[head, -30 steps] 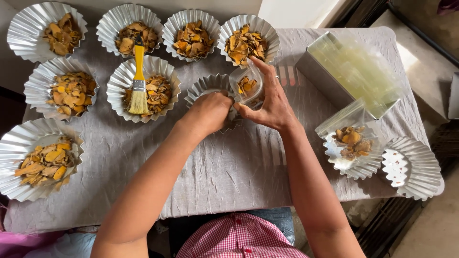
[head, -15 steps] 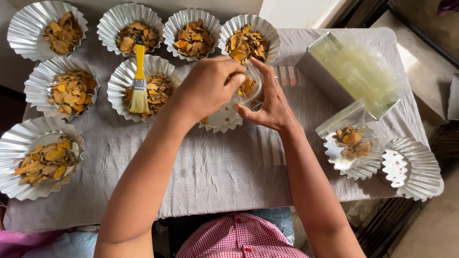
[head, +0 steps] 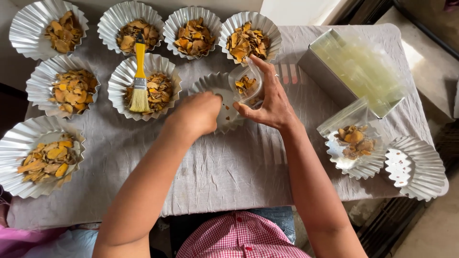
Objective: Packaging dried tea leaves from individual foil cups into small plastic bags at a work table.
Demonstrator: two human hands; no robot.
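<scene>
Both hands (head: 239, 112) over fluted tin (head: 210, 86)

Left hand (head: 198, 114) hides its fingers and part of the fluted tin (head: 213, 88).

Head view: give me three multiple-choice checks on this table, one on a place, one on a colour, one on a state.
1. Where does the brush lie?
A. across a filled foil dish
B. in the metal box
C. on the bare cloth

2. What colour is the brush handle?
A. red
B. yellow
C. black

3. How is the clear bag in the right hand?
A. flat and sealed
B. empty
C. held open with a few chips inside

Answers: 1 A, its bristles rest on the chips of a foil dish. 2 B, the handle is plainly yellow. 3 C, the fingers spread its mouth while the left hand hovers beside it.
</scene>
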